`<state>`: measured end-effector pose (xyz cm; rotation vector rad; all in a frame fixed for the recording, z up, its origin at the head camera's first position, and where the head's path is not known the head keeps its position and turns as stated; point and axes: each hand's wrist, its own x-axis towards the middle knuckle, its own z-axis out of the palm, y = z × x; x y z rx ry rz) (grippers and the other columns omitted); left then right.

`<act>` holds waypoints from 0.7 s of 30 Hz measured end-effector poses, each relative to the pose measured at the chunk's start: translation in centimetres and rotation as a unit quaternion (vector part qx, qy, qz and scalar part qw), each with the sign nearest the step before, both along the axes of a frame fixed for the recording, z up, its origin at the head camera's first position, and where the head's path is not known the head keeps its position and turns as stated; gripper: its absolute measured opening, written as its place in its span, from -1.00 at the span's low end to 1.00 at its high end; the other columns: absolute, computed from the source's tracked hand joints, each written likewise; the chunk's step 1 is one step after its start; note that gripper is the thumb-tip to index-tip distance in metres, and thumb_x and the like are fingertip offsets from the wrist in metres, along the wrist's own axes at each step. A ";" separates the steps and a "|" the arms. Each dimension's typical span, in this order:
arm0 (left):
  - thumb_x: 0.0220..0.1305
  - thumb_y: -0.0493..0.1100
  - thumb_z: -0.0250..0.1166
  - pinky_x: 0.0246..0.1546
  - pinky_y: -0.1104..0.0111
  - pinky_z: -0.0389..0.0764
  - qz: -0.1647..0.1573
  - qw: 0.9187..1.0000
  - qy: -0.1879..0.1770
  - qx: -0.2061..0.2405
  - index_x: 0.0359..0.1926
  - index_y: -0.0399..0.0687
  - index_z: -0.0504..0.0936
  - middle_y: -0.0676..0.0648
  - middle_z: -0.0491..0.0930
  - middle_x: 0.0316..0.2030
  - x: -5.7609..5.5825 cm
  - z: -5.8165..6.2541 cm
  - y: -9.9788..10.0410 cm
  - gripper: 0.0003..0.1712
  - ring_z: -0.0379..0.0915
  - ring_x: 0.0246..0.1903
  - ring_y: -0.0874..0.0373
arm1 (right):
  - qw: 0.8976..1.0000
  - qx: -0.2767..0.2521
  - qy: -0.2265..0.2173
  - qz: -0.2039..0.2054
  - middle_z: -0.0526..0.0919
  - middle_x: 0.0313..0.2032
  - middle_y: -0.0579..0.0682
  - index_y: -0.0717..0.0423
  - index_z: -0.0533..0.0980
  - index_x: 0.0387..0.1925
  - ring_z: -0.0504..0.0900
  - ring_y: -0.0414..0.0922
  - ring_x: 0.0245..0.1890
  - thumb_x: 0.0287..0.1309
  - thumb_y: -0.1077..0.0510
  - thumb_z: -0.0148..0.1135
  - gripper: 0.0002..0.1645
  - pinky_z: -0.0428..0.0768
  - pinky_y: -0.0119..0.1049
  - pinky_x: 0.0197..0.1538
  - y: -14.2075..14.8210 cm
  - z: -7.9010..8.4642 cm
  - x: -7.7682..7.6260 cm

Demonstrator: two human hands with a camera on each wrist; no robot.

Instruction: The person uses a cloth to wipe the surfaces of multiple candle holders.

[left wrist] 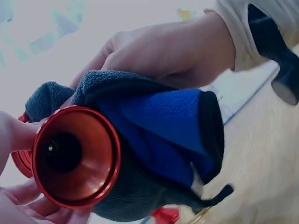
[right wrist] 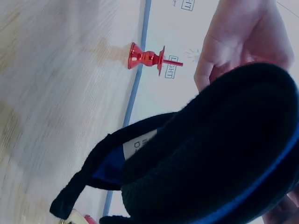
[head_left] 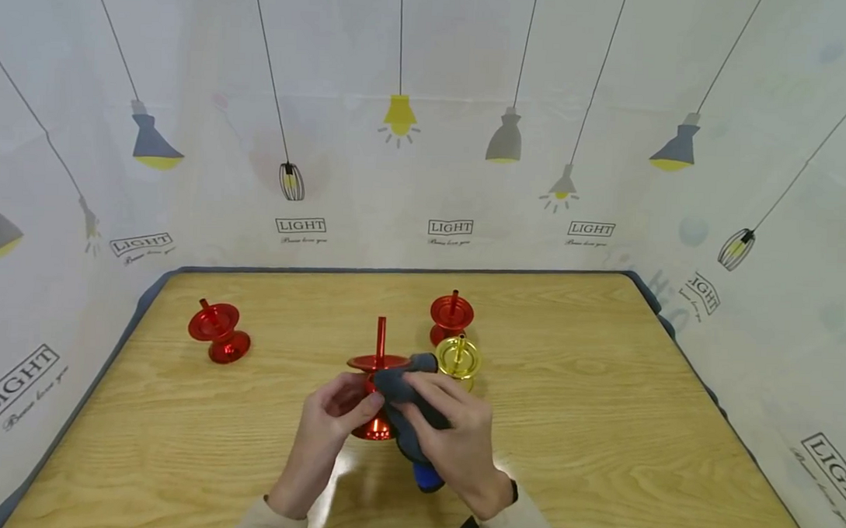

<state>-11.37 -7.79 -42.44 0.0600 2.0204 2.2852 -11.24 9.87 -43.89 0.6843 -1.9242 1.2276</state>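
Above the table's near middle, my left hand point(head_left: 325, 431) grips a shiny red candle holder point(head_left: 375, 428) by its narrow waist, spike upward. My right hand point(head_left: 452, 432) pinches a dark grey-blue cloth point(head_left: 411, 434) against the holder's right side, just under its dish. In the left wrist view the holder's hollow base point(left wrist: 96, 182) faces the camera, and the cloth's bright blue side point(left wrist: 159, 121) shows beside it. Folds of the cloth point(right wrist: 210, 149) fill much of the right wrist view and hide most of the right fingers.
A gold candle holder point(head_left: 459, 358) stands just beyond the right hand, with a red candle holder point(head_left: 452, 315) behind it. Another red candle holder point(head_left: 219, 328) is at the table's left. The wooden table point(head_left: 621, 395) meets printed cloth walls point(head_left: 356, 168) along its back and sides.
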 end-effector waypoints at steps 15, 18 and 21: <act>0.48 -0.29 0.15 -0.09 0.40 0.63 -0.082 0.992 0.002 0.095 0.06 -0.18 0.60 0.06 0.69 -0.15 -0.2 -0.6 -1.3 -0.78 0.62 -0.14 0.23 | 0.976 -0.111 -0.156 0.107 0.76 -0.05 0.24 0.29 0.67 0.04 0.74 -0.19 -0.01 0.10 0.42 0.44 -0.59 0.71 -0.34 -0.02 0.6 -0.4 -0.4; 0.43 -0.28 0.23 -0.14 0.41 0.65 -0.057 0.998 0.029 0.004 0.06 -0.31 0.61 -0.03 0.69 -0.12 0.1 -0.2 -1.0 -0.74 0.63 -0.16 0.21 | 0.987 -0.079 -0.114 0.076 0.78 -0.11 0.21 0.27 0.69 -0.01 0.76 -0.14 -0.07 0.04 0.42 0.48 -0.59 0.70 -0.39 -0.02 0.6 -0.4 -0.4; 0.35 -0.27 0.33 -0.15 0.40 0.67 -0.036 0.997 0.036 -0.057 0.07 -0.32 0.65 -0.17 0.69 -0.07 0.1 0.1 -0.7 -0.69 0.65 -0.15 0.17 | 0.995 -0.049 -0.065 0.049 0.79 -0.16 0.18 0.27 0.70 -0.05 0.79 -0.04 -0.14 -0.02 0.45 0.51 -0.58 0.68 -0.43 -0.02 0.5 -0.3 -0.4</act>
